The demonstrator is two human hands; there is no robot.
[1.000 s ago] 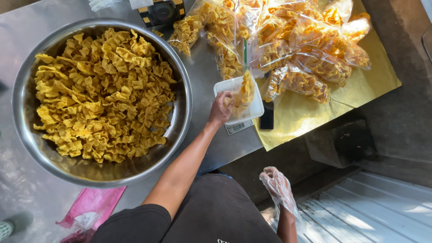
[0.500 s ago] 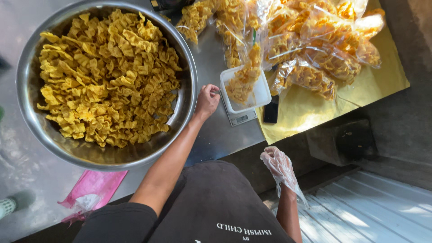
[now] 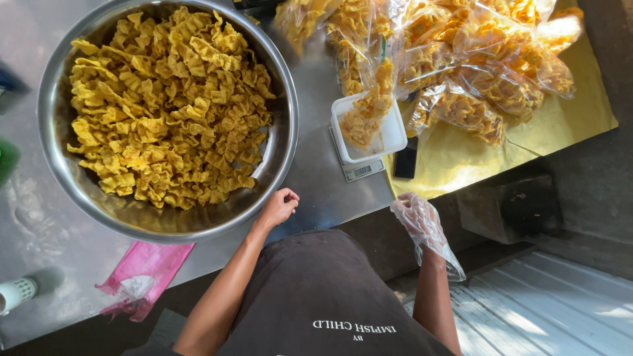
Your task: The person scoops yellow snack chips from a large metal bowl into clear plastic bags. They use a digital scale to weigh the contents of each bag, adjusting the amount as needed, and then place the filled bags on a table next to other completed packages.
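Shiny steel table fills the view. The left hand is loosely curled and holds nothing. It sits just beside the rim of the big steel bowl full of yellow fried crackers. The right hand, in a clear glove, is open and empty near the white tub on the small scale. It seems best to pick up crackers gently with the gloved hand, so none break.

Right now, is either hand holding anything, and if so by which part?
Nothing is held. The left hand is bare and loosely curled beside the rim of the steel bowl. The right hand, in a clear plastic glove, hangs empty below the table edge.
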